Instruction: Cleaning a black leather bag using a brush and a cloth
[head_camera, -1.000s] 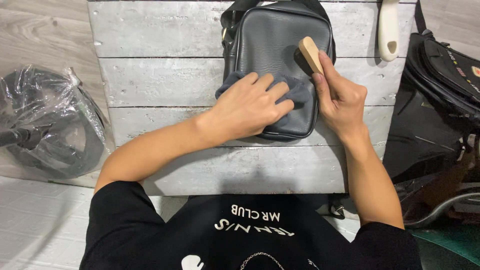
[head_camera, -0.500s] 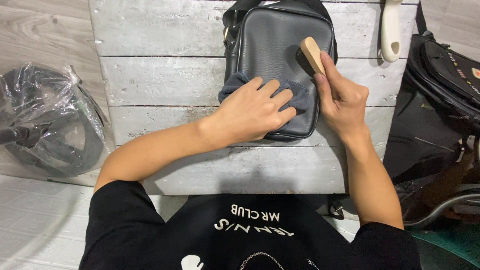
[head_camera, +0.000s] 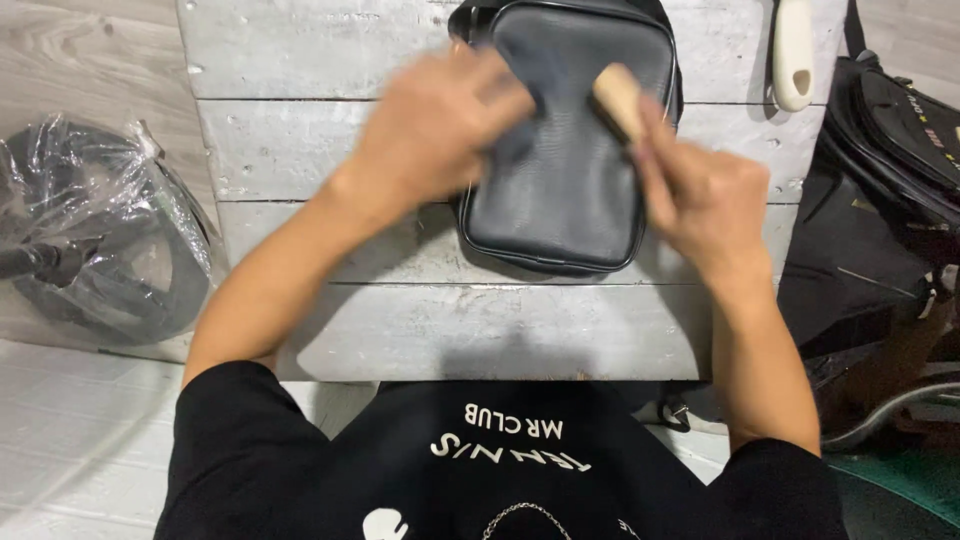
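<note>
A black leather shoulder bag (head_camera: 560, 200) lies flat on a whitewashed plank table (head_camera: 300, 150). My left hand (head_camera: 430, 125) is blurred with motion over the bag's upper left corner; a grey-blue cloth (head_camera: 515, 125) shows only faintly under its fingers. My right hand (head_camera: 700, 195) rests at the bag's right edge and grips a small wooden-backed brush (head_camera: 615, 98), tilted against the upper right of the bag. The bag's strap end at the top is cut off by the frame.
A white plastic handle (head_camera: 793, 50) lies on the table at the top right. A black backpack (head_camera: 890, 150) sits on the floor to the right. A dark object wrapped in clear plastic (head_camera: 90, 240) lies on the floor to the left.
My left hand has swept with the cloth from the bag's lower middle up to its top left corner. The right hand and brush have stayed at the right edge.
</note>
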